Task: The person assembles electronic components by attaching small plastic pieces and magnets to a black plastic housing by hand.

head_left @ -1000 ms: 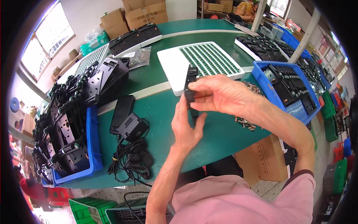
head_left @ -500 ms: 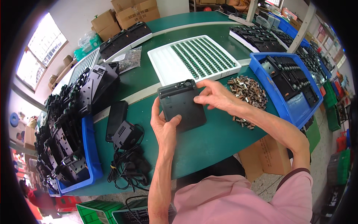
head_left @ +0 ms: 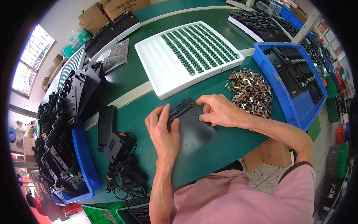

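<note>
A flat black plastic panel [head_left: 195, 130] lies low over the green table, tilted, with a raised mechanism and a round part along its far edge. My left hand [head_left: 163, 130] grips its far left corner, fingers bent over the edge and thumb near the mechanism. At the far right corner, my right hand [head_left: 220, 111] is closed with thumb and forefinger against the panel's edge; whether a small part is also pinched there is hidden. Beyond sits a white tray [head_left: 158, 69] with rows of small dark green round parts. A pile of small metal-and-brown parts [head_left: 253, 93] lies beside my right forearm.
At the left, a blue bin [head_left: 89, 168] overflows with black parts. A black case [head_left: 107, 125], a black boxy device [head_left: 118, 146] and coiled cables [head_left: 128, 177] lie near it. Another blue bin [head_left: 278, 93] holds panels at the right. A clear bag [head_left: 116, 56] lies far left.
The panel has come down toward the table and tilted. My left hand has shifted from its near left side to its far left corner. My right hand has stayed at the far right corner.
</note>
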Demonstrator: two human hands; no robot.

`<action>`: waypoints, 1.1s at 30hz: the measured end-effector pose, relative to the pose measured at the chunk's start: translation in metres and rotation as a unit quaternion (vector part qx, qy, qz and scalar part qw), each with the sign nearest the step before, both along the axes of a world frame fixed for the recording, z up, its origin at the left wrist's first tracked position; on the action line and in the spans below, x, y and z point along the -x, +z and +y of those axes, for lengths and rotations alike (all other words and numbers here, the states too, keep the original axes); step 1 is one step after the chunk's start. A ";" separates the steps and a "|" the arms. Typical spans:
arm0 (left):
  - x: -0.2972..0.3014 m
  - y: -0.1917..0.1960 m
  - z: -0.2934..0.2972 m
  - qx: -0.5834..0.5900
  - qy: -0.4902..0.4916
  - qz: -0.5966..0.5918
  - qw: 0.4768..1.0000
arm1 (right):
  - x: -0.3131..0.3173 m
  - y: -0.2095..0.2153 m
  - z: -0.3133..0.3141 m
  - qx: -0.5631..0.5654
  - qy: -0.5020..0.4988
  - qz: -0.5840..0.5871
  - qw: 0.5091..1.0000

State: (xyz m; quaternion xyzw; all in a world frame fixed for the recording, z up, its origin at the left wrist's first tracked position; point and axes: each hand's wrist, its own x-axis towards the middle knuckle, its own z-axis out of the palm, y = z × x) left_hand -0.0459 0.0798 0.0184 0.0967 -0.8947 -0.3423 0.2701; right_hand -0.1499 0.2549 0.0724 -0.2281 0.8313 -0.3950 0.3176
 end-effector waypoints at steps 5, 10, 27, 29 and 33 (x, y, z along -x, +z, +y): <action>0.007 -0.007 0.006 0.029 -0.018 -0.012 0.999 | 0.004 -0.008 0.009 -0.029 0.039 0.103 0.994; 0.008 -0.003 0.001 0.047 -0.019 -0.009 0.999 | 0.059 0.001 -0.007 0.057 0.049 0.350 0.934; 0.009 -0.004 0.002 0.064 -0.012 -0.013 0.998 | 0.114 -0.015 -0.037 -0.018 0.165 0.530 0.832; 0.009 -0.002 0.005 0.058 -0.013 -0.013 0.998 | 0.112 -0.013 -0.032 -0.018 0.171 0.544 0.821; 0.008 -0.002 0.004 0.062 -0.012 -0.015 0.998 | 0.110 -0.014 -0.030 -0.043 0.206 0.594 0.776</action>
